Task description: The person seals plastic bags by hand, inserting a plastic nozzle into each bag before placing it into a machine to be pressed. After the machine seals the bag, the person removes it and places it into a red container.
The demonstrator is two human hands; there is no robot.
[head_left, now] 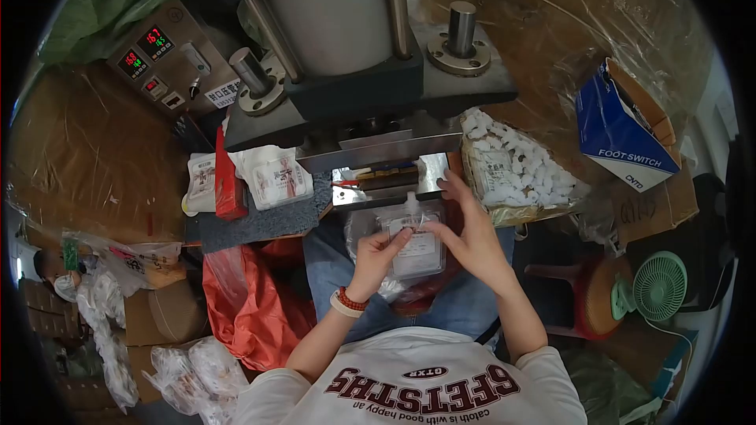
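Observation:
A clear plastic pouch with a printed white label (419,256) and a pale spout at its top is over my lap, just in front of the press. My left hand (373,264) is closed on its left side, thumb on the front and the other fingers mostly hidden. At the pouch's upper right is my right hand (472,238), fingers spread and stretched toward the press, the thumb touching the pouch near the spout. Above both hands, the press (386,147) has a metal bar over a shiny lower plate (429,173) with brownish strips in its middle.
Stacked printed white pouches (282,179) lie left of the press beside a red box (229,181). Many small white pieces (524,161) fill a tray at right. A control box (169,59) stands back left, a blue carton (622,130) at right, a green fan (660,286) lower right.

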